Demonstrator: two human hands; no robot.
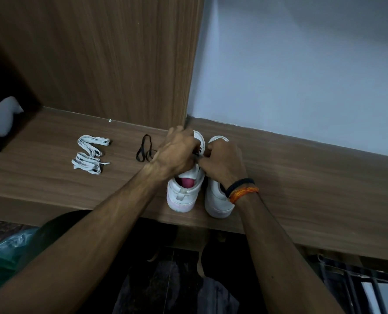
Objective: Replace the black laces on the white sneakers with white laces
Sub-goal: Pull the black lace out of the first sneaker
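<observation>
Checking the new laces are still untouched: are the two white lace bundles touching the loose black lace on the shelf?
Apart. The head view shows bare wooden shelf between the white lace bundles and the loose black lace lying beside the left hand.

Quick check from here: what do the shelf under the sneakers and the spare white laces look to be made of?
Shelf: looks like wood-grain laminate board, matte brown; the streaked grain matches the upright panel behind. Could be veneer, hard to tell.
White laces: flat woven fabric, it seems; they lie in limp folded bundles, one with a stiff tip showing.

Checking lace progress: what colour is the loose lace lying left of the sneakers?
Black lace, head view.
</observation>
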